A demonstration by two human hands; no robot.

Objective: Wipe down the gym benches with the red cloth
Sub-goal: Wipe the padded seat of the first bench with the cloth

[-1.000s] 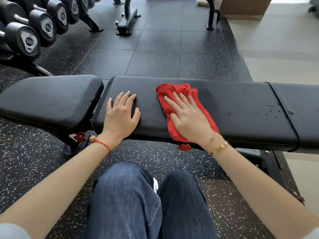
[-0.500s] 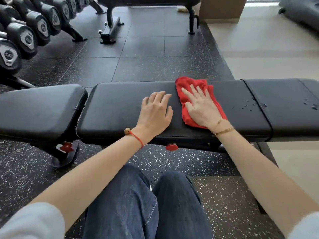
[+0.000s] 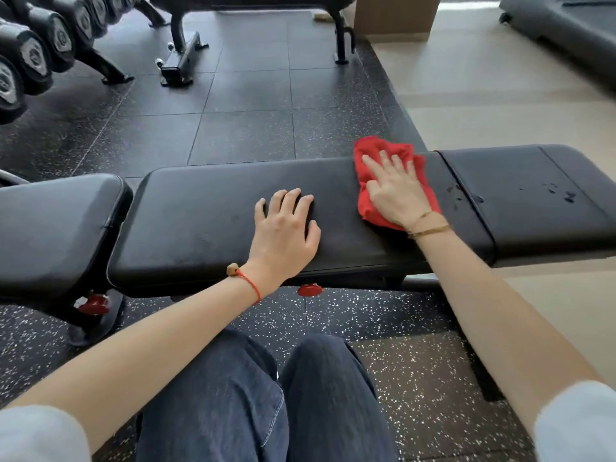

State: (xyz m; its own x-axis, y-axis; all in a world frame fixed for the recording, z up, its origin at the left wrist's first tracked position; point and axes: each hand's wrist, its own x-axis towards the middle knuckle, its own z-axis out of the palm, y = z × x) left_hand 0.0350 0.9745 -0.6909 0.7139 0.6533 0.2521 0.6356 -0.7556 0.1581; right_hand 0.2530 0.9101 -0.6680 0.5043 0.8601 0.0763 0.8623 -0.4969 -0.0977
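Red crumpled cloth under flat right hand, left hand spread on smooth bench

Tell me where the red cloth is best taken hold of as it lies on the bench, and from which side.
Take the red cloth by its bunched far edge, which rises in folds beyond the fingertips of the right hand. Come from above, on the bench pad's far side. The rest lies flat under the pressing palm, so a pinch grip would likely find purchase only on those raised folds.
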